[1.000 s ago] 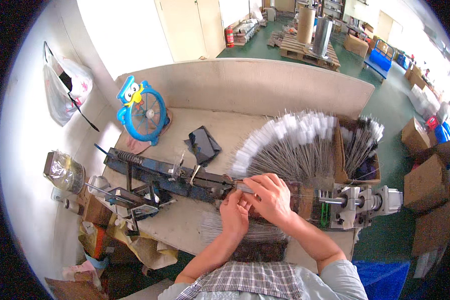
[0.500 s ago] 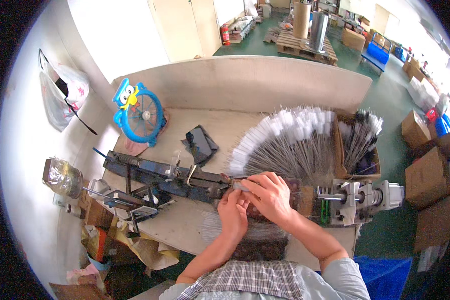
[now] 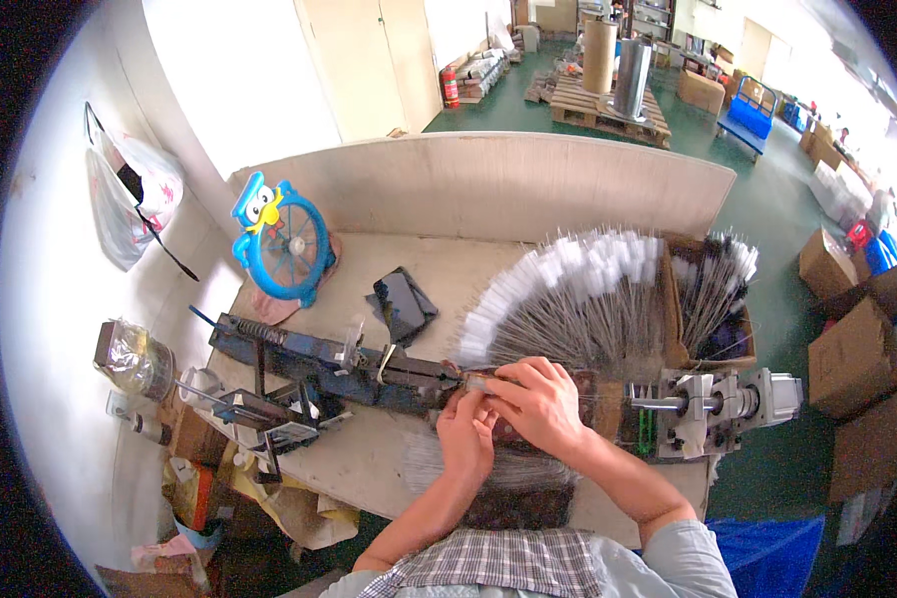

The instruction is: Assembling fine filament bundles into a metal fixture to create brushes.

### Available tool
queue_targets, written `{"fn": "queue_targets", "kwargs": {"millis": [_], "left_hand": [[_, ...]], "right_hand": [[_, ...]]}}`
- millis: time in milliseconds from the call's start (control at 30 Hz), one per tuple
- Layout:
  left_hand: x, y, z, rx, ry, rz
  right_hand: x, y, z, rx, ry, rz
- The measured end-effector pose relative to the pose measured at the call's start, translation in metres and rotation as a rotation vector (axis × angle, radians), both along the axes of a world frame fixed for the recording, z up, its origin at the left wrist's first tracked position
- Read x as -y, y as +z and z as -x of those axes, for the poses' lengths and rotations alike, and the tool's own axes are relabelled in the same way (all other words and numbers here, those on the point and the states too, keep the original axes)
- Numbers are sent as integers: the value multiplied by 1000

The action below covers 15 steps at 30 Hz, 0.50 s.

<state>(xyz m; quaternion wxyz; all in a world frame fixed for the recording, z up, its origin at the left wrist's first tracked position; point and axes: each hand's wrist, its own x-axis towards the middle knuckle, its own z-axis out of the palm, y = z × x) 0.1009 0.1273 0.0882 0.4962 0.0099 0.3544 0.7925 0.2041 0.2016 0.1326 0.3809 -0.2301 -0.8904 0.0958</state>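
At the right end of a long dark metal fixture (image 3: 304,354), my two hands meet with their fingertips close together. My left hand (image 3: 465,441) has its fingers curled in a pinch. From the right, my right hand (image 3: 538,404) reaches over, its thumb and fingers also closed. Whatever lies between the fingertips is small and mostly covered by them. Behind my hands, a fanned pile of wire-stemmed brushes (image 3: 583,299) with white bristle ends spreads on the table. Below my hands lies a bundle of thin, pale wires (image 3: 528,470).
A metal machine with a shaft (image 3: 713,404) stands to the right. Behind it, a cardboard box (image 3: 674,309) holds darker brushes. A blue cartoon fan (image 3: 287,244), a dark phone-like slab (image 3: 404,304) and a bent metal frame (image 3: 259,409) occupy the left side. A low panel (image 3: 508,184) borders the back.
The whole view has shifted slightly, with the table lower in the picture. My hands stay at the fixture's end, with the fingers only slightly rearranged.
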Motion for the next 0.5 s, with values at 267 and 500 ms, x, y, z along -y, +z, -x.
{"fn": "queue_targets", "kwargs": {"millis": [267,500], "left_hand": [[-2,8,-4,-60,18,15],[6,12,0,-55,-48,30]], "right_hand": [[-2,3,-2,28,9,24],[3,9,-17,133,-58,46]]}}
